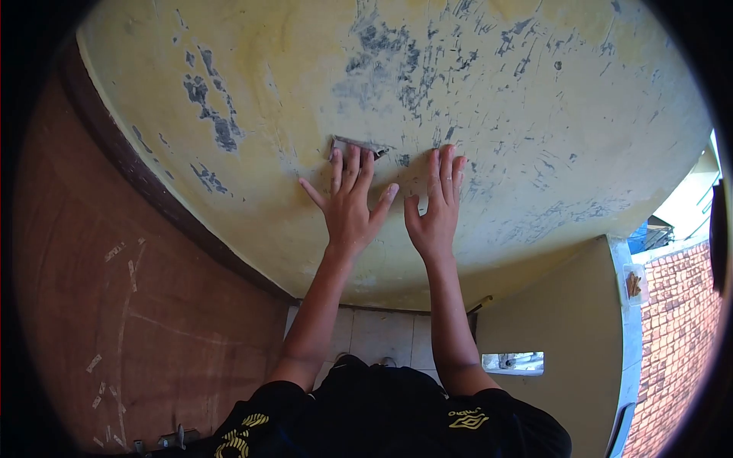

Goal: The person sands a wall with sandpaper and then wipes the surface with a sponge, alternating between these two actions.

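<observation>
Item one: a folded, dark-edged sheet [345, 143], possibly abrasive paper, flat against a yellow wall [519, 137] ahead of the person, just below a cluster of dark grey worn patches [374, 49]. Item two: the left hand [350, 217], its three middle fingers laid straight over the sheet's lower part; nothing is clasped, the sheet being apparently held by pressure alone, which would keep it level with the wall. Little finger and thumb splay clear of the sheet, probably to widen and steady the hand. Item three: the right hand [435, 229], beside the left and apart from it, fingers extended, unclenched and holding nothing; the fingertips appear to rest on the wall, perhaps as a brace or to feel its face, though firm contact cannot be confirmed. Both forearms reach up from a black shirt [374, 412], a symmetrical stance that likely shares the load. Surroundings: a reddish-brown panel [191, 328] at left; pale floor tiles [382, 332] below; at right, a clear container [634, 284] with brown contents on a ledge, set outside the arms' path.
</observation>
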A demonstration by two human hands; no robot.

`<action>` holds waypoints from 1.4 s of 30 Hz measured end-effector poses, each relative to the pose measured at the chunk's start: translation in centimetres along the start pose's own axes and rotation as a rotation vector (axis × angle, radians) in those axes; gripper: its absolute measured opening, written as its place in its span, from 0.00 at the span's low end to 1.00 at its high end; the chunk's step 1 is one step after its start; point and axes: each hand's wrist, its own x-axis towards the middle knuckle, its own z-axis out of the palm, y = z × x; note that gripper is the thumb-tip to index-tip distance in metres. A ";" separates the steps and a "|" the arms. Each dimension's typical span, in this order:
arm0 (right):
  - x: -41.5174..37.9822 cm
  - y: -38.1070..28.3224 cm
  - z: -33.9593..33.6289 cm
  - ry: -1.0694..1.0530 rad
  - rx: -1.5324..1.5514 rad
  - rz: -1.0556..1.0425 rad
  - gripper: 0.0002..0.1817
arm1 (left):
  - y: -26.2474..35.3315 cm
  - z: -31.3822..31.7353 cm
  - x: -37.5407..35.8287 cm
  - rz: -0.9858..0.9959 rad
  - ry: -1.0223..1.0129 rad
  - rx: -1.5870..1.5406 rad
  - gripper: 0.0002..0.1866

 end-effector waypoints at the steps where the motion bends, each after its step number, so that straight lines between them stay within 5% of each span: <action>1: 0.1 -0.3 -0.2 -0.002 -0.002 0.010 0.47 | 0.5 -2.2 2.8 0.017 0.032 0.015 0.45; 3: 0.0 -1.1 0.4 -0.001 0.010 0.033 0.47 | 1.4 -7.2 9.2 0.068 0.119 0.001 0.45; 8: 0.1 -1.1 0.4 0.027 0.020 0.023 0.48 | 0.7 -2.9 5.3 0.095 0.234 -0.056 0.43; 10: 0.0 0.2 0.0 0.004 -0.015 -0.011 0.48 | 1.3 -1.4 1.5 0.285 -0.123 0.031 0.42; 13: -0.3 0.3 -0.8 -0.037 -0.037 -0.024 0.49 | -2.0 -4.1 4.4 0.226 -0.105 0.164 0.41; 16: 0.4 0.4 -1.1 -0.037 -0.031 -0.019 0.48 | -3.3 -3.8 7.2 0.050 0.380 -0.096 0.37; 17: 0.0 0.2 -1.1 -0.043 -0.026 -0.019 0.48 | -3.3 -3.5 6.6 0.054 0.369 -0.102 0.37; 19: -0.3 -0.4 -0.9 -0.039 -0.028 -0.014 0.48 | -2.4 -3.9 5.6 0.442 -0.020 0.169 0.38; 24: -0.2 -0.1 -0.1 -0.020 -0.045 -0.039 0.48 | -2.7 -5.6 7.4 0.302 0.086 0.077 0.36; 26: 0.0 -0.5 0.1 0.025 -0.068 -0.046 0.49 | -3.4 -4.4 6.5 0.701 -0.117 0.245 0.36; 28: 0.1 0.4 -0.6 -0.006 -0.057 -0.034 0.48 | -3.7 -6.1 8.6 0.527 -0.048 0.364 0.37; 30: -0.1 1.0 -0.9 -0.042 -0.054 -0.056 0.48 | -3.2 -6.4 9.3 0.182 0.260 -0.009 0.41; 34: 0.4 0.5 -0.4 0.009 -0.060 -0.050 0.47 | -4.1 -7.1 7.8 0.428 -0.077 0.348 0.46; 36: -0.5 1.3 -0.4 -0.019 -0.047 -0.048 0.47 | -3.9 -7.2 8.3 0.271 0.029 0.348 0.50; 39: -0.4 -0.2 0.4 0.033 -0.045 -0.013 0.47 | -1.0 -4.4 4.7 0.475 -0.109 0.068 0.53; 42: -0.6 1.0 0.4 0.014 -0.071 -0.043 0.47 | -3.5 -7.5 8.3 0.331 0.045 0.322 0.56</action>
